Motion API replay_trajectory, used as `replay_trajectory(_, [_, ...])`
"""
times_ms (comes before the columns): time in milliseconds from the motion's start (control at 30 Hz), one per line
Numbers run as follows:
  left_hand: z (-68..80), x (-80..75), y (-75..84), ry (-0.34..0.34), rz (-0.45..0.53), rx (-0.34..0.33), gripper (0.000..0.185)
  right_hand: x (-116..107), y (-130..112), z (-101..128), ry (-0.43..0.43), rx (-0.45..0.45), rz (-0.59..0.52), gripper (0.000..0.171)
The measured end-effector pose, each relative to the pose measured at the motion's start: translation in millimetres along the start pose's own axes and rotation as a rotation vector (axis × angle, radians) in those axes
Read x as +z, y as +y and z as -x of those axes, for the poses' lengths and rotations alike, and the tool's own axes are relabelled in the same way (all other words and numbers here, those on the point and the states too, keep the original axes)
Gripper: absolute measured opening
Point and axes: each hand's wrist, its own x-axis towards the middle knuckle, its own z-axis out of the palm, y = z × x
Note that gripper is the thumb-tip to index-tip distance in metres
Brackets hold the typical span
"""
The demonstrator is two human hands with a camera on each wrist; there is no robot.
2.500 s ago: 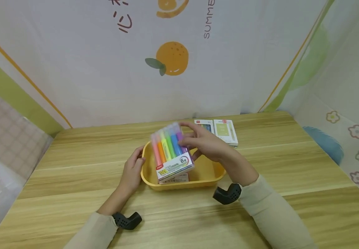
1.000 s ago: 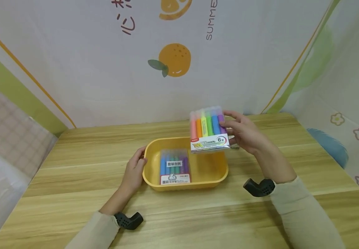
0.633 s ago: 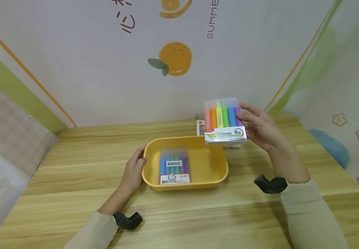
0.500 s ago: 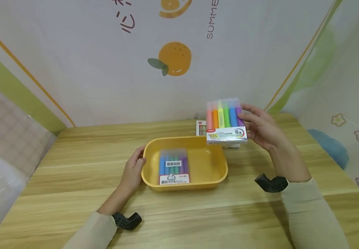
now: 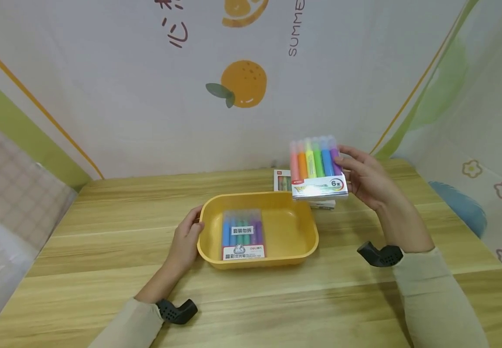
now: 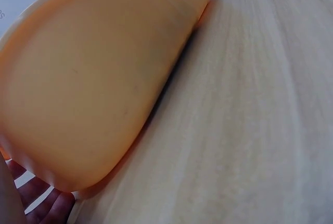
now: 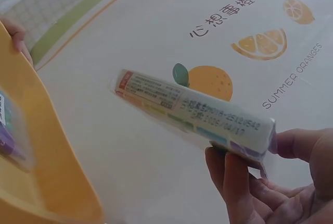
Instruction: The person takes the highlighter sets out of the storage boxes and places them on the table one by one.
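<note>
My right hand (image 5: 366,179) pinches a clear pack of highlighters (image 5: 316,166) by its right side, thumb on one face and fingers on the other. The pack is held up in the air, behind and above the right end of a yellow plastic basket (image 5: 292,227). From the right wrist view, the printed bottom edge of the highlighter pack (image 7: 195,114) faces the camera. My left hand (image 5: 185,239) grips the basket's left rim, its thumb over the edge and fingers outside. A second highlighter pack (image 5: 243,234), in blue, green and purple, lies in the basket's left half.
Behind the basket, partly hidden by the raised pack, white flat boxes (image 5: 282,180) lie on the wooden table (image 5: 138,208). A white printed cloth (image 5: 146,121) hangs along the table's back edge.
The right hand has carried the highlighter pack from above the basket's left part up and to the right, uncovering the second pack. Lately it has barely moved. The left hand stays on the rim.
</note>
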Motion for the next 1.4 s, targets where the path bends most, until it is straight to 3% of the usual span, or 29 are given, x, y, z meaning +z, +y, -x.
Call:
replay_trajectory(200, [0.0, 0.3, -1.6, 0.003, -0.008, 0.008, 0.047, -4.1, 0.4, -0.8, 0.003, -0.021, 0.0, 0.03])
replay_trajectory(600, [0.1, 0.6, -0.2, 0.002, 0.009, 0.007, 0.047, -13.2, -3.4, -1.1, 0.12, 0.025, -0.019, 0.041])
replay_trajectory(867, [0.6, 0.8, -0.2, 0.006, 0.011, 0.008, 0.047, -20.9, -2.9, -1.5, 0.147, 0.027, -0.068, 0.046])
replay_trajectory(1167, [0.9, 0.8, 0.5, 0.009, 0.008, 0.008, 0.047, -31.2, -1.2, -2.0, 0.193, 0.051, -0.079, 0.07])
replay_trajectory(1400, [1.2, 1.0, 1.6, 0.003, 0.017, 0.012, 0.047, -40.0, -0.6, -1.3, 0.236, 0.077, -0.097, 0.075])
